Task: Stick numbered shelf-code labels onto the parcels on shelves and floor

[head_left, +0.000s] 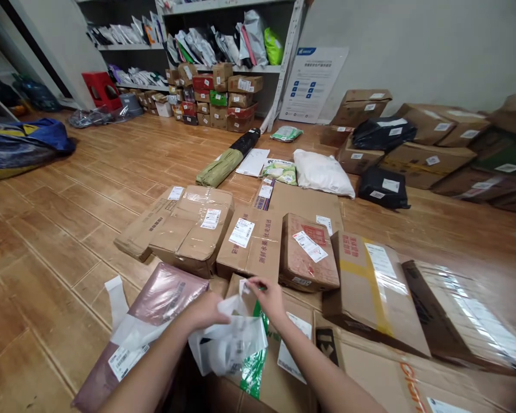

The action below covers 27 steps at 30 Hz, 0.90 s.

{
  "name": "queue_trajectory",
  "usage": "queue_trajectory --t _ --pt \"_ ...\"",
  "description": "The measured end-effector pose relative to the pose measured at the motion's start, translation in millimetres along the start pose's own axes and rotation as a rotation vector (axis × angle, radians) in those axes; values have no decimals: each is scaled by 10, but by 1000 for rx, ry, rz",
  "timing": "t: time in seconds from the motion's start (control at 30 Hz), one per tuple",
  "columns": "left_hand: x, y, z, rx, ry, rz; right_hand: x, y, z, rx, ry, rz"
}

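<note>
A thin, see-through white plastic bag (230, 344) hangs in front of me, with something pale and rounded showing inside. My left hand (208, 311) grips its upper left edge between thumb and fingers. At its top, my right hand (265, 293) pinches a small white strip (242, 287); whether that is a bag handle or a label I cannot tell. Below the bag lies a cardboard box (286, 307) with green-and-white tape. To the left is a purple wrapped parcel (165, 292) with a white band and a label, partly covered by my left forearm.
Labelled cartons (193, 226) stand in a row ahead, including a reddish box (307, 252) and one with yellow tape (374, 292). Behind them lie a white sack (322, 172) and a long green-black roll (227, 160). More boxes (430, 158) are stacked right. Shelves (223, 66) line the back.
</note>
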<state>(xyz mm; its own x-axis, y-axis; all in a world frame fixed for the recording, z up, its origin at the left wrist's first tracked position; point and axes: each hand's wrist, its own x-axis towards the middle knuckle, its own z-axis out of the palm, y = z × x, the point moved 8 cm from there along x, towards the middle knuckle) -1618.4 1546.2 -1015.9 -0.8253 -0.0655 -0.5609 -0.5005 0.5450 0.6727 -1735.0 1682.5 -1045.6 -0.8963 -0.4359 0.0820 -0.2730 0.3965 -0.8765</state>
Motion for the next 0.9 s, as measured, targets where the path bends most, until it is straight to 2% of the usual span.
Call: queue_trajectory --t 0.07,0.17,0.23,0.3,0.43,0.6,0.67,0.77,0.8,0.83,0.87,0.9 --pt "-229 -121 -99 80 -104 7 159 -69 303 -78 23 -44" --pt "-532 -203 -99 110 -261 67 323 -108 737 -172 27 -108" --pt "-631 -198 -78 79 -304 114 366 -78 902 -244 67 -130" --pt "-654 -161 -78 60 -306 162 369 -19 964 -303 123 -131" --pt "-633 -90 -137 20 -294 209 316 85 931 -366 251 -104" --pt "-644 -104 -236 -35 -273 227 247 171 826 -340 453 9" --pt "-657 -123 -275 -78 -263 237 221 189 709 -323 530 65" --pt "-643 -181 -344 -137 -223 206 138 180 343 -319 644 203" --pt "-621 -203 -374 -152 -192 189 108 181 215 -256 632 271" --pt "-589 -223 -409 -167 -147 174 89 178 128 -131 561 331" --pt "-548 -236 -446 -186 -93 166 80 145 105 50 427 371" --pt "-500 -237 -483 -211 -34 167 70 41 150 259 236 368"
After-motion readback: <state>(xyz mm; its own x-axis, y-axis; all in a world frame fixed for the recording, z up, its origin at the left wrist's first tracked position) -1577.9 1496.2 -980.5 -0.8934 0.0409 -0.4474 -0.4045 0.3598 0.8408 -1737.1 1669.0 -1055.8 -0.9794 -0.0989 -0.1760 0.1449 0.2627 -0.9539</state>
